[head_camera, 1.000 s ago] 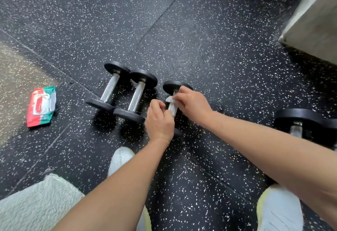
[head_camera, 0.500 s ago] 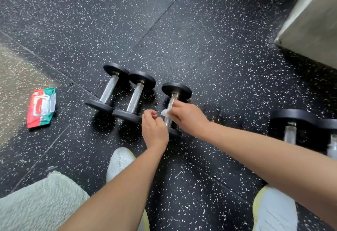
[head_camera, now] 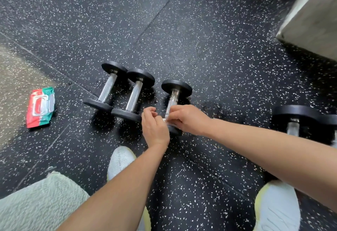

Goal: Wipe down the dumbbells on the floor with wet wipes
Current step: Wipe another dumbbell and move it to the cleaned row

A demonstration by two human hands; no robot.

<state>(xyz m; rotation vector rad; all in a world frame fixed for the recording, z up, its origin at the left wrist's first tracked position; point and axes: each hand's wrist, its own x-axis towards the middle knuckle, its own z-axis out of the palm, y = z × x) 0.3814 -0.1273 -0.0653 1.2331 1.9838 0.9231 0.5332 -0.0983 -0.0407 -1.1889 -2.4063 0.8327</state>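
Black round-plate dumbbell [head_camera: 172, 101], knurled chrome handle, lies on speckled rubber floor [head_camera: 218, 57], rightmost in row of three. Right hand [head_camera: 189, 119] pinches white wet wipe [head_camera: 165, 120] at handle's near end. Left hand [head_camera: 155, 127] fingers curled alongside; grip cannot be told.

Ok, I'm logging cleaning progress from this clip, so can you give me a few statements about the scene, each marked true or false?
1. The right hand pinches a white wipe on the handle of a small dumbbell. True.
2. The wipe sits at the handle's far end, against the far plate. False: it is at the near end, by the near plate.
3. The wet wipes pack lies on the floor, well to the left of that dumbbell. True.
4. The left hand holds the pack. False: it is close beside the wipe with its fingers curled, and nothing touches the pack.
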